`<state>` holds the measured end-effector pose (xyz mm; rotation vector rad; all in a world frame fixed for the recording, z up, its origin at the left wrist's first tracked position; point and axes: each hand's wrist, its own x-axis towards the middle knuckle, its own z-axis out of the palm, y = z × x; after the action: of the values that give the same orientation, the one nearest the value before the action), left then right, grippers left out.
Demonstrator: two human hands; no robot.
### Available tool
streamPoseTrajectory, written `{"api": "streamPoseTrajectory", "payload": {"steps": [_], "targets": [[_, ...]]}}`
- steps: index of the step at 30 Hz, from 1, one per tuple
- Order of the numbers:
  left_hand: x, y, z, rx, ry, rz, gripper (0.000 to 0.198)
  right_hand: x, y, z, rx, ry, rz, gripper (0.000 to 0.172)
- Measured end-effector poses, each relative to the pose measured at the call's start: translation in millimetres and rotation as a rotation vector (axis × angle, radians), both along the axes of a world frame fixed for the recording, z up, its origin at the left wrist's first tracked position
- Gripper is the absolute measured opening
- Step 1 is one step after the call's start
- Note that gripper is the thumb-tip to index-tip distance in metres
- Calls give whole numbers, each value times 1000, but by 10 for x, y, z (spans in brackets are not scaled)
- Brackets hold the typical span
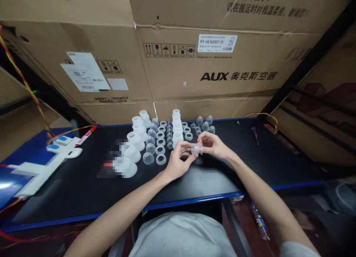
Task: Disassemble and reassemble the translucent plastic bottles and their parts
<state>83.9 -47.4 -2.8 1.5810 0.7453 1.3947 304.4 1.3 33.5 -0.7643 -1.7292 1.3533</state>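
A small clear plastic cup-like piece (196, 149) is held above the front middle of the black table. My left hand (179, 162) grips its left side between thumb and fingers. On its right side, my right hand (215, 146) pinches it with bent fingertips; whether a second small part sits there I cannot tell. Just behind my left hand stands a column of white translucent cups (177, 129). Further left are columns of clear rings (160, 150), clear domes (150, 148) and white funnel-shaped pieces (134, 139). A few more clear domes (205, 126) lie behind my right hand.
A large cardboard box (172, 75) forms a wall behind the table (244, 168). At right lies a screwdriver (255, 135). A white power strip (47, 172), a red-and-white marker (86, 135) and wires are at left. A plastic bottle (260, 222) lies below the table's edge.
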Motion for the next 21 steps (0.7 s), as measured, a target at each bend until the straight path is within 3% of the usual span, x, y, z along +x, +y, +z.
{"api": "streamPoseTrajectory", "payload": {"steps": [5,10,15,21], "targets": [[-58,-6,52,30,88,-54,38,-107,-32,-107,100,-50,-94,53],[-83,26,75,-74,90,-116,42,-132,-50,-158,191,-130,-58,54],[-126,80,-27,-115,71,-122,45,-208,-60,-273,241,-61,-31,74],[-116,72,-168,-178,65,-192,47,-288,-134,-356,170,-12,54,85]]}}
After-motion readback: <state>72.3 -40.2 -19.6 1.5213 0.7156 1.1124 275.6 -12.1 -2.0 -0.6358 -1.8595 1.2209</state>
